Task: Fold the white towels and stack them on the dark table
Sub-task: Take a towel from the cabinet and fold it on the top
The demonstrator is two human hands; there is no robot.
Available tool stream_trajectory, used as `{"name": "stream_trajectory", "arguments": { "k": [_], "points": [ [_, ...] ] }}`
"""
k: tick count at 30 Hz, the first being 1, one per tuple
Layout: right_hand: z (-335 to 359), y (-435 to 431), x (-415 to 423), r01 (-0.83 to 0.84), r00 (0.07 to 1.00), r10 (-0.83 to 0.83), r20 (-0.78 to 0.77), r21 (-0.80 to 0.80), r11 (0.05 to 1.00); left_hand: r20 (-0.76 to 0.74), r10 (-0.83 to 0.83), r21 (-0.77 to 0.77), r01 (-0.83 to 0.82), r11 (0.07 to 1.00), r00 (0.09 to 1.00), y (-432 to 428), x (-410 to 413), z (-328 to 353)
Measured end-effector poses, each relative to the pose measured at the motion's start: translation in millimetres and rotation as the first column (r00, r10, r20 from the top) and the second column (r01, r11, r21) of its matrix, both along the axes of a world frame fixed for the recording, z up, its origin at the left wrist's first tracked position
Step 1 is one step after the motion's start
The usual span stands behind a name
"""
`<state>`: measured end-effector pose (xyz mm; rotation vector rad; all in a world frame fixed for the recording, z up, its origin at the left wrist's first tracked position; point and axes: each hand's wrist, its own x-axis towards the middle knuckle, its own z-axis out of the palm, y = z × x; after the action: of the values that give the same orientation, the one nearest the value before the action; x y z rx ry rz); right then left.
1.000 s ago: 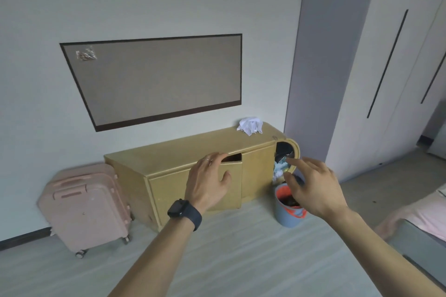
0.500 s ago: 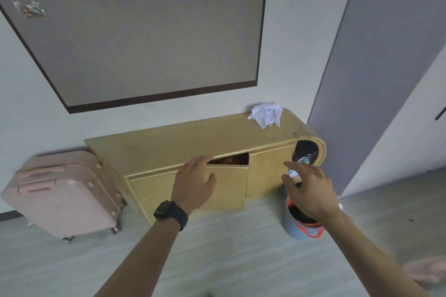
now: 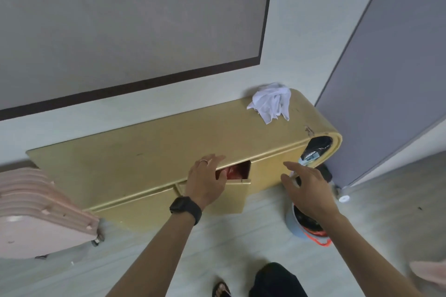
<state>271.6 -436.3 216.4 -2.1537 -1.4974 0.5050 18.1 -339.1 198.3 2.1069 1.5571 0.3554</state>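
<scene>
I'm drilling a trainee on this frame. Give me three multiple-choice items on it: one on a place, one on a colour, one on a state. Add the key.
1. Where does the white towel lie?
A) on the floor
B) on the cabinet, on its top near the right end
C) inside a drawer

2. The suitcase beside the cabinet is:
A) pink
B) black
C) green

3. The cabinet door at the left hand is:
A) shut flush
B) ajar
C) removed

Key:
1 B, it lies crumpled on the top board.
2 A, its ribbed shell is pink.
3 B, a gap at its top edge shows something red inside.
</scene>
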Motion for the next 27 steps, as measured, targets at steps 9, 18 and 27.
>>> {"name": "stream_trajectory", "arguments": {
  "k": [9,18,27],
  "points": [
    [-60,196,65,-0.121,0.993,0.119,-0.024,-0.203,0.972,-0.114,0.077,-0.127,-0.091,0.988,0.99,164,66,-60],
    [-119,437,132,-0.255,0.925,0.322,0.199,-0.3,0.919,-0.286,0.16,-0.31,-0.249,0.918,0.945,293,110,-158],
    [-193,542,165,-0.363,0.732,0.467,0.495,-0.297,0.883,-0.381,0.074,-0.418,-0.243,0.875,0.922,335,125,-250]
  ]
}}
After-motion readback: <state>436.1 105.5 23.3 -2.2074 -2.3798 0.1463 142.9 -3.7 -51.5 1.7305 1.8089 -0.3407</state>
